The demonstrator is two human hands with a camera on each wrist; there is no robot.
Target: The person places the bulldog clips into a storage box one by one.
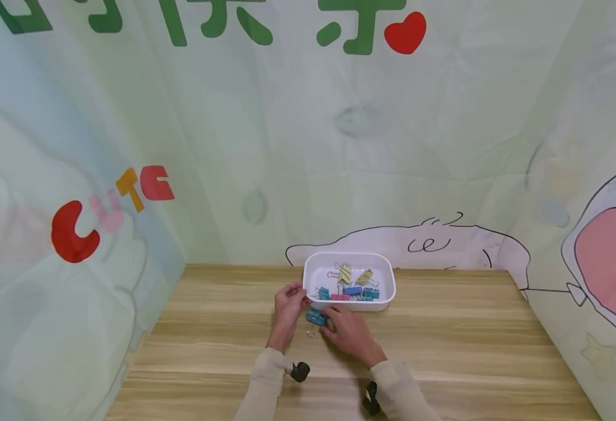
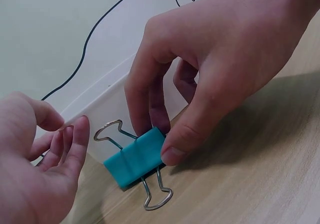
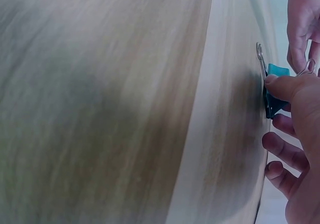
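At the near side of the white plastic tray (image 1: 349, 305), my right hand (image 1: 351, 332) pinches a large teal binder clip (image 1: 316, 317) by one end. Both wire handles of the clip (image 2: 134, 158) stick out from its body, and the thumb lies against its end in the left wrist view. My left hand (image 1: 289, 307) is at the tray's left front corner, thumb and fingers pinching its rim. The right wrist view shows the right thumb on the clip (image 3: 277, 96), with the other fingers curved below.
Inside the tray lie several smaller binder clips: yellow ones (image 1: 345, 273) at the back, a blue one (image 1: 352, 290), a pink one (image 1: 339, 297) and teal ones (image 1: 371, 293) at the front. The wooden table (image 1: 455, 339) meets a printed cloth backdrop (image 1: 224, 193) behind the tray.
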